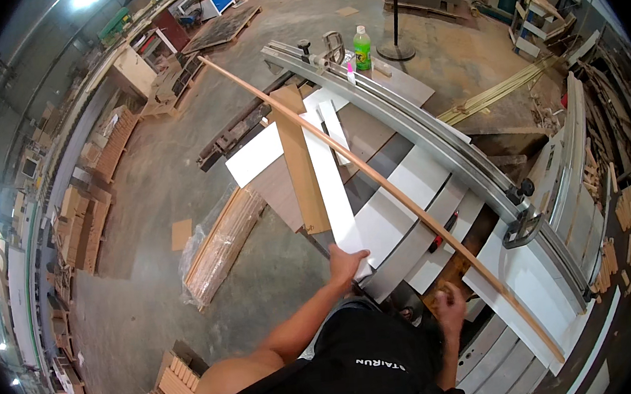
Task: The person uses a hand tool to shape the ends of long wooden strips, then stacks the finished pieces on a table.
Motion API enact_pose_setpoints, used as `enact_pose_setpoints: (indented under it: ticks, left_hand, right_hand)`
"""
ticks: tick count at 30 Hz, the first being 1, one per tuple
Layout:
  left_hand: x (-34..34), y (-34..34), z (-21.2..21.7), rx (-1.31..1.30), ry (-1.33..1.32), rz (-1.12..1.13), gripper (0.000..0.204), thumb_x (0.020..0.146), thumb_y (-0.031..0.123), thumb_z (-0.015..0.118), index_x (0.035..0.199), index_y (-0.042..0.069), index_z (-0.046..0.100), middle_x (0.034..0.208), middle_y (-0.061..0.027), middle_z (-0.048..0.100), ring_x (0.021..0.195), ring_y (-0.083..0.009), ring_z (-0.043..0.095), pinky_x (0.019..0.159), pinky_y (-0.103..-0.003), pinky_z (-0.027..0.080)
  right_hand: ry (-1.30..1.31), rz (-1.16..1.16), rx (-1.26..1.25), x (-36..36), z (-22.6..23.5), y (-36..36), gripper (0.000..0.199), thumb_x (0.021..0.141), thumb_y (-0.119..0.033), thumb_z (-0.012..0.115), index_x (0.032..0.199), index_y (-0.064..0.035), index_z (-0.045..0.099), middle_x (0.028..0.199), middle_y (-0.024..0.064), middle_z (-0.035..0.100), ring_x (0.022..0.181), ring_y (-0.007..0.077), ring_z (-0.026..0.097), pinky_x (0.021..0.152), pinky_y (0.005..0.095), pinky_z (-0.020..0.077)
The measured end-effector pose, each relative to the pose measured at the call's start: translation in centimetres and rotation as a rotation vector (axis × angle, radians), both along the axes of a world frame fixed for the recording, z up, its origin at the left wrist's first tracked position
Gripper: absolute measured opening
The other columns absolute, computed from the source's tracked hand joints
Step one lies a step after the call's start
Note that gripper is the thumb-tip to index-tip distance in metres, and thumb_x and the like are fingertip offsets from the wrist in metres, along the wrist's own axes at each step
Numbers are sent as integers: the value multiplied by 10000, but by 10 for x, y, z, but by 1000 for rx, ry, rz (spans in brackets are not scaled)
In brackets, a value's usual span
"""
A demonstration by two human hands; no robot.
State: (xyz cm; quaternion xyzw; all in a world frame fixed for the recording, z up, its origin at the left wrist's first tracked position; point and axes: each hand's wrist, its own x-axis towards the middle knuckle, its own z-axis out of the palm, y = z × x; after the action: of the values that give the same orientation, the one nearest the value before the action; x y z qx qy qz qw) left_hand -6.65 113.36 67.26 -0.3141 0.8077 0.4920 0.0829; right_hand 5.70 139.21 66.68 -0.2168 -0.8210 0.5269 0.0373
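My left hand (347, 262) grips the near end of a long, narrow white board (335, 199), thumb over its top face. To the right, my right hand (450, 307) hovers by the machine table's near edge, fingers loosely bent and apart, with nothing visible in them. A long thin wooden strip (407, 202) lies diagonally across the table, passing over the white board and close beyond my right hand. A wide white panel (520, 272) lies under the strip's near end. Beside the strip rests a small red-and-black tool (436, 244), its kind unclear.
A metal rail (419, 128) with clamps crosses the table's far side. Past it stand a green bottle (362, 50) and a small pink-capped bottle (351, 73). Cardboard (300, 172) and another white piece (254, 156) lie left. Plastic-wrapped strips (223, 244) lie on the floor.
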Motion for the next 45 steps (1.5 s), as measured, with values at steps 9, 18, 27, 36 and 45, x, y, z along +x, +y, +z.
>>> enact_pose_setpoints:
  ticks: [9, 18, 27, 36, 45]
  left_hand:
    - [36, 65, 13, 926, -489, -637, 331, 928, 242, 628, 1146, -8, 610, 1016, -64, 658, 893, -157, 600, 781, -301, 480]
    - [34, 68, -5, 675, -487, -1387, 429, 936, 326, 614, 1217, 3, 625, 1163, -75, 650, 1062, -165, 583, 930, -301, 439]
    - [1, 124, 8, 395, 69, -1045, 282, 937, 259, 608, 1003, -4, 686, 912, -42, 679, 836, -117, 586, 760, -264, 453]
    - [-96, 359, 60, -78, 1011, -984, 411, 858, 225, 674, 1165, -30, 578, 1176, -197, 595, 1072, -373, 565, 926, -417, 442]
    - [-74, 421, 58, -7, 781, -843, 184, 858, 134, 595, 982, 0, 618, 811, -162, 664, 733, -368, 618, 719, -412, 481]
  right_hand:
    - [-338, 557, 574, -54, 84, -38, 864, 685, -375, 746, 1397, -46, 383, 1189, 241, 580, 1037, 374, 610, 866, 472, 501]
    - [-249, 331, 399, 78, 108, 71, 726, 622, -310, 751, 1286, -116, 529, 1173, 149, 625, 1033, 339, 613, 840, 441, 508]
    - [-210, -583, 500, 250, 184, 140, 901, 509, -143, 871, 1304, 29, 484, 1179, 226, 605, 1093, 311, 597, 996, 360, 450]
    - [-604, -1055, 893, 347, 227, 244, 707, 615, -165, 771, 1273, -34, 550, 1057, 239, 649, 933, 378, 652, 799, 458, 531]
    - [-822, -766, 1087, 356, 200, 321, 700, 644, -166, 723, 1301, -34, 518, 968, 211, 648, 802, 363, 671, 693, 449, 550]
